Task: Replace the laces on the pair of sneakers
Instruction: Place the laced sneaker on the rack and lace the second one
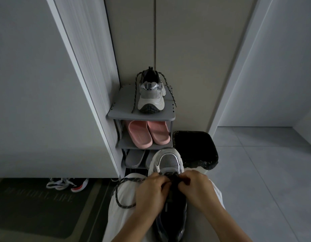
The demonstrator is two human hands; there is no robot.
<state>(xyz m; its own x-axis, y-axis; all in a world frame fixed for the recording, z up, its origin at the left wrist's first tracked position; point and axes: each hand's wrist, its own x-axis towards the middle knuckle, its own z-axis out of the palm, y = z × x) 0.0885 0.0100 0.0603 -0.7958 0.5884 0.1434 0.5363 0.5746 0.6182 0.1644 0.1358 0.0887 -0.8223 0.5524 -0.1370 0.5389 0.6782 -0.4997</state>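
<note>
At the bottom centre one sneaker (168, 160) lies on our lap. Our left hand (151, 191) and right hand (196, 187), close together, pinch its lace (119, 198) near the toe, so most threading remains. The other sneaker (151, 95), on the shelf (119, 109) mid-frame, seems laced but untied.

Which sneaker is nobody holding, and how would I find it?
Find the narrow grey shoe rack against the beige cabinet. On its top shelf stands one grey-and-white sneaker, alone. Unlike the pink slippers one shelf below, it has dark speckled laces trailing down both sides.
</note>
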